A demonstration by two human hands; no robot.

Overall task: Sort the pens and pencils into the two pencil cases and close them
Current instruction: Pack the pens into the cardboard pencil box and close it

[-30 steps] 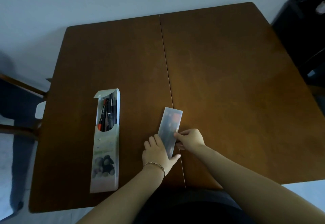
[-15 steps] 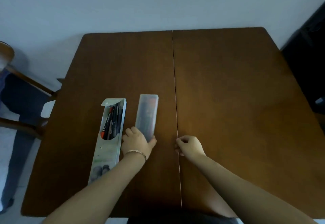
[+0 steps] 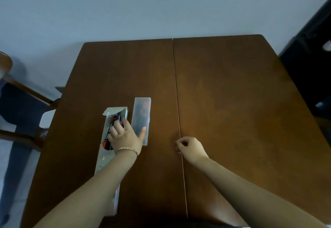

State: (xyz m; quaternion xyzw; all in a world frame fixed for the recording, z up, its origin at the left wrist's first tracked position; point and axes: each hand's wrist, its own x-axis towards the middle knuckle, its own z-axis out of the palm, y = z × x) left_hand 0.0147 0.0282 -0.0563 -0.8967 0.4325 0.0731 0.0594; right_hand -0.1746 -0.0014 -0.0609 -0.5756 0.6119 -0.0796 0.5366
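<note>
A long white pencil case (image 3: 104, 158) lies open on the left of the brown table (image 3: 232, 102), its end flap raised, with red and black pens (image 3: 109, 129) inside. A closed frosted clear case (image 3: 141, 118) lies right beside it, with dark shapes showing through. My left hand (image 3: 125, 136) rests flat across both: the fingers lie over the pens in the white case and the thumb on the clear case. My right hand (image 3: 189, 147) sits on the table's centre seam, loosely curled, holding nothing.
A wooden chair (image 3: 21, 91) with a white part stands off the table's left edge. Dark furniture (image 3: 311, 66) is at the right. A pale wall runs behind the far edge.
My left hand slid the clear case left from the centre seam to beside the white case, then spread over both. My right hand let go and stayed at the seam.
</note>
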